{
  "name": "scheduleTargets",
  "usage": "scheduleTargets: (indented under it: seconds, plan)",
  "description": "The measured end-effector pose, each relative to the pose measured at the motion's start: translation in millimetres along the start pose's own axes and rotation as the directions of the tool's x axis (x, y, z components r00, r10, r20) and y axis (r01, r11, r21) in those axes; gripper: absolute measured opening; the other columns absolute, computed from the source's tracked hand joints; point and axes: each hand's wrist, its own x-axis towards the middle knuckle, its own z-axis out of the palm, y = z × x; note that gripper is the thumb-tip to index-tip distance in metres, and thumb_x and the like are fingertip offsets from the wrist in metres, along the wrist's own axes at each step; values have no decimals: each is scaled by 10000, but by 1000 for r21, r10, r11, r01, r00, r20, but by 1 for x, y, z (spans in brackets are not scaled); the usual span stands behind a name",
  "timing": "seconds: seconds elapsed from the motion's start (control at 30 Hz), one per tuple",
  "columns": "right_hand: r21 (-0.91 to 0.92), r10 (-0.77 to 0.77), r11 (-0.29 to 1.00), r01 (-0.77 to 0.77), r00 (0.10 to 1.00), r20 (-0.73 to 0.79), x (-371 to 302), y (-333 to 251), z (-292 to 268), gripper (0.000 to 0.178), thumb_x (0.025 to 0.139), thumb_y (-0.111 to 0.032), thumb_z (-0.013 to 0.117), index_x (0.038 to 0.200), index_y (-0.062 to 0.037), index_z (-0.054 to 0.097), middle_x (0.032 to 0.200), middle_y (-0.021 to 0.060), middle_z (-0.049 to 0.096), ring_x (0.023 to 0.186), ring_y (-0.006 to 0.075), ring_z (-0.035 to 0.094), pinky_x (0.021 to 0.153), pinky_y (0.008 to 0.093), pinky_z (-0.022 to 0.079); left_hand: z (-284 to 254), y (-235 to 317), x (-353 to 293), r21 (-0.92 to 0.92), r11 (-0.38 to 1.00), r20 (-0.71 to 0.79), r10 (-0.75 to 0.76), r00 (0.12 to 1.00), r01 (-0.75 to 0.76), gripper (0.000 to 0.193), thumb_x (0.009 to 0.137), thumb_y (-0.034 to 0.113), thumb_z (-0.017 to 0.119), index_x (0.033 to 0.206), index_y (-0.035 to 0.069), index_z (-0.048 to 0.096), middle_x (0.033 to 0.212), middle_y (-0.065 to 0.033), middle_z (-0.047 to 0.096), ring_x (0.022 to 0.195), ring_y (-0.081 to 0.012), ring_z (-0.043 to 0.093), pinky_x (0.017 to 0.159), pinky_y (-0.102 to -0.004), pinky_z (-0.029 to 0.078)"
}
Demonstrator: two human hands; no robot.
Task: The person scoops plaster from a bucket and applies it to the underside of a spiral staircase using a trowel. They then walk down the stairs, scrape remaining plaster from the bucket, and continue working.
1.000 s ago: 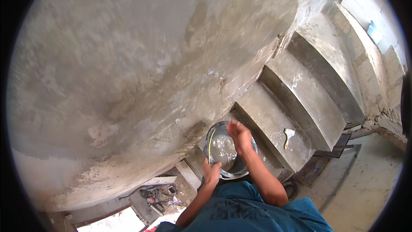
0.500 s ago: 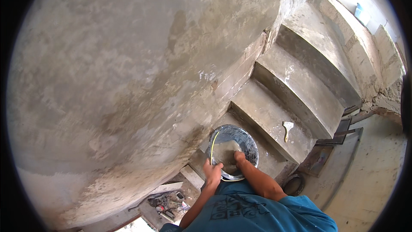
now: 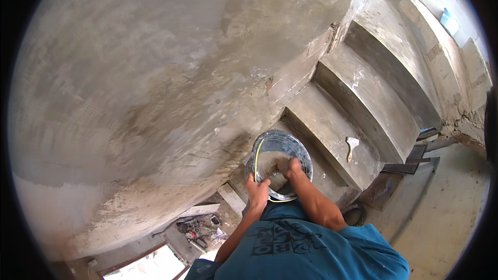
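Note:
A black bucket (image 3: 298, 148), smeared grey inside, stands against the front of my body with a yellow-green strip along its left inner side. Grey wet mix (image 3: 267, 164), like cement slurry, lies in it. My left hand (image 3: 257, 189) grips the near left rim, thumb over the edge. Inside the bucket, my right hand (image 3: 289, 168) is down at the mix; its fingers are wet, grey and smeared by motion, so their grip is unclear. To the right, a wide flat brush (image 3: 352, 144) with a pale handle lies on a stair step.
Concrete stairs (image 3: 358, 109) climb to the upper right beside a rough, damp-patched plaster wall (image 3: 155, 72). Below left lie a board (image 3: 232, 198) and a pile of tools and odds and ends (image 3: 199, 232). A light blue container (image 3: 449, 22) stands far up right.
My right hand has shifted within the bucket, its fingers now reaching leftward and blurred. My left hand keeps its hold on the rim. The view has shifted slightly.

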Motion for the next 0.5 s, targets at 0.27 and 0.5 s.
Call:
scheduleTargets:
  seconds: [0.27,0.5]
  plan:
    - [-84,-288,892,444,701,653,-120,-74,140,552,1142,-388,389,1446,66,470,1491,254,532,1347,367,562,1167,480,469,-10,3,1,-155,988,-52,-18,999,10,416,742,-86,679,1152,-37,627,1036,-100,715,906,-191,671,831,-322,522]
    - [-463,-26,886,30,1000,16,14,-4,-6,478,1092,-273,383,1403,67,512,1335,259,655,1247,408,638,1067,498,517,-16,5,-4,-260,965,-53,-4,999,-10,365,740,-71,700,1098,-31,642,986,-89,708,878,-179,653,813,-326,521]
